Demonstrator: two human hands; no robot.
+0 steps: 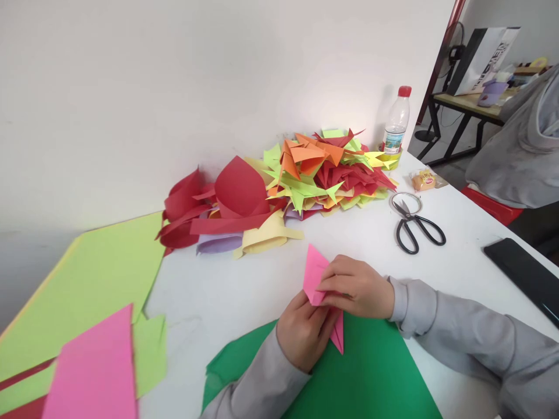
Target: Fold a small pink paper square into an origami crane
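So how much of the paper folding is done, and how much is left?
A whole pile of folded shapes, in orange, red, yellow and green, looks done. One pink piece is in hand, partly folded, between the left hand and right hand. What's left may be the light green sheet and pink sheet, both lying unfolded, but I can't tell if they'll be used.

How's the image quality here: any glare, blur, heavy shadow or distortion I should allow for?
Head view: wall brightest behind the paper pile, greyer toward the left edge; faint shadow left of the bottle; folded pink paper readable, no strong glare on it; sleeve at right looks stretched, probably wide-angle distortion; background print slightly soft.
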